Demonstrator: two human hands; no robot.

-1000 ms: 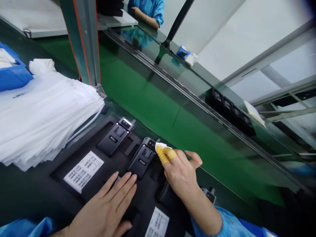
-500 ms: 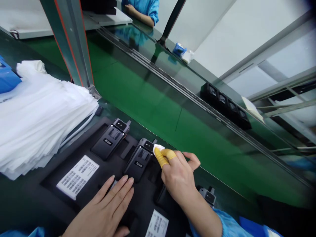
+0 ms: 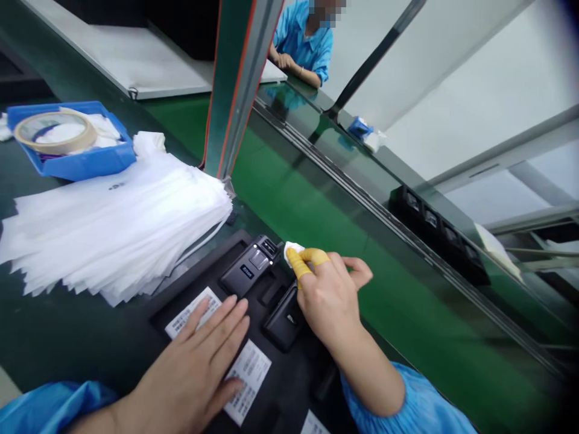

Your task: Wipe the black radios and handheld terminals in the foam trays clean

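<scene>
My right hand (image 3: pixel 332 295), with yellow covers on two fingers, pinches a small white cloth (image 3: pixel 293 248). The cloth is at the antenna end of a black handheld radio (image 3: pixel 242 272) lying back up in a black foam tray (image 3: pixel 199 277). Below my right hand lies a second handheld radio (image 3: pixel 281 325), its top hidden by the hand. My left hand (image 3: pixel 194 355) rests flat, fingers stretched, over the tray and partly covers two white barcode label sheets, one at the upper left (image 3: pixel 203 304) and one lower down (image 3: pixel 253 367).
Left of the tray lies a fanned stack of white sheets or bags (image 3: pixel 113 223). Behind it a blue bin (image 3: pixel 90 160) holds a tape roll (image 3: pixel 56 135). A metal post (image 3: pixel 242 90) and green conveyor belt (image 3: pixel 307 199) stand beyond. Across sits a person in blue (image 3: pixel 303 45).
The view has swung left. My right hand has moved the cloth from the second radio to the leftmost one. My left hand, still flat, now lies over the label sheets.
</scene>
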